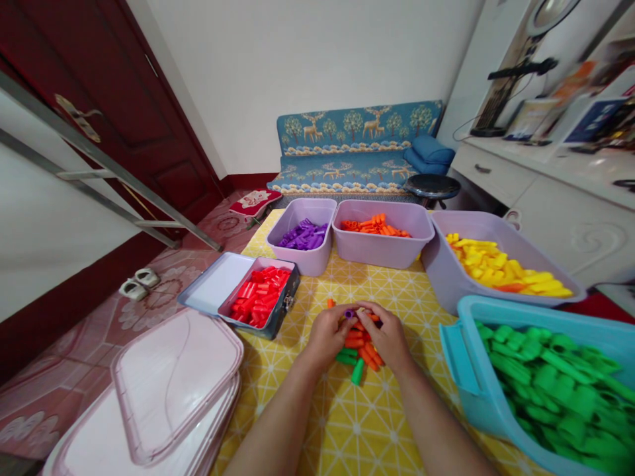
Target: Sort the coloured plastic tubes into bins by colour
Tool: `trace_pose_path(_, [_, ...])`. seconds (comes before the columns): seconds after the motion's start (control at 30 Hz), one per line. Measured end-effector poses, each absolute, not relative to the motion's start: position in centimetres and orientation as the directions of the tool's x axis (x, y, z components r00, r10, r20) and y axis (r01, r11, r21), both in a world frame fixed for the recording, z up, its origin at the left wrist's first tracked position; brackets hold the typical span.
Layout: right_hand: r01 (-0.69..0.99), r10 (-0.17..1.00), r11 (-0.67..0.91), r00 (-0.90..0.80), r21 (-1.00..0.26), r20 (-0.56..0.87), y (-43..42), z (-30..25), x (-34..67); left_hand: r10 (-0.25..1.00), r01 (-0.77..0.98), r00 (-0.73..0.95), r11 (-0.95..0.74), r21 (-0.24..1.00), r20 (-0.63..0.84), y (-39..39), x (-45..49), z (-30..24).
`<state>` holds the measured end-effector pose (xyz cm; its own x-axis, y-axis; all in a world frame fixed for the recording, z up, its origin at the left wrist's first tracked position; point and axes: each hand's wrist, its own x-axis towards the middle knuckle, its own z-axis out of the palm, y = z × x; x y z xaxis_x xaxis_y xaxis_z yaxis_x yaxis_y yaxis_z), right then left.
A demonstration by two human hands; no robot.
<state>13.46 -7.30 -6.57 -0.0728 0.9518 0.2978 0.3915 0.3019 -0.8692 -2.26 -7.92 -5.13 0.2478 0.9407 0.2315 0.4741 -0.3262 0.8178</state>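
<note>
Both my hands rest over a small heap of mixed plastic tubes (360, 354), orange, green and red, on the yellow patterned tablecloth (347, 423). My left hand (327, 330) has its fingers curled and pinches a small purple tube (350, 313) at its fingertips. My right hand (389, 337) is also curled, its fingertips meeting the left hand's at that purple tube and lying on the orange tubes. A single green tube (358, 372) sticks out toward me from under the heap.
Sorting containers ring the heap: a metal tin of red tubes (260, 294), a lilac bin of purple tubes (303, 235), one of orange (377, 228), one of yellow (501, 264), a blue bin of green pieces (546, 383). Stacked pink lids (163, 390) lie at the left edge.
</note>
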Motion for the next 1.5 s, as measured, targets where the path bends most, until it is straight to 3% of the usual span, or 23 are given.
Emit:
trace_pose_path(0.2, [0.403,0.910,0.405,-0.087,-0.821,0.406,-7.7,-5.9,13.1,0.950,0.621,0.209,-0.311,0.720,0.231,-7.6,-2.2,-5.8])
trace_pose_path(0.4, [0.371,0.899,0.432,-0.111,-0.822,0.423,-7.9,-5.7,12.8,0.960,0.732,0.186,-0.278,0.622,0.210,-7.7,-2.0,-5.8])
trace_pose_path(0.6, [0.355,0.906,0.399,-0.011,-0.845,0.423,-7.9,-5.6,12.7,0.917,0.550,0.204,-0.396,0.735,0.342,-7.9,-2.0,-4.9])
trace_pose_path(0.77, [0.328,0.925,0.373,-0.055,-0.868,0.377,-8.0,-5.9,12.9,0.913,0.514,0.164,-0.402,0.758,0.373,-7.8,-2.1,-5.0])
trace_pose_path(0.9, [0.267,0.952,0.298,-0.005,-0.916,0.308,-7.8,-6.1,12.9,0.908,0.413,-0.007,-0.378,0.828,0.418,-7.8,-2.5,-3.7])
trace_pose_path(1.1, [0.256,0.968,0.231,0.040,-0.939,0.249,-7.3,-6.5,12.9,0.894,0.239,-0.273,-0.295,0.925,0.356,-4.4,-5.1,1.3])
trace_pose_path(1.2, [0.274,0.968,0.227,0.038,-0.935,0.247,-7.2,-6.5,13.0,0.869,0.306,-0.365,-0.228,0.924,0.335,-1.0,-6.6,3.6])
trace_pose_path(1.33, [0.291,0.967,0.233,0.034,-0.928,0.253,-7.1,-6.7,13.0,0.856,0.568,-0.344,-0.139,0.812,0.387,1.8,-7.6,5.5])
trace_pose_path(1.5, [0.292,0.971,0.217,0.030,-0.931,0.236,-7.1,-6.8,13.0,0.867,0.594,-0.145,-0.309,0.743,0.477,-1.0,-6.1,4.3])
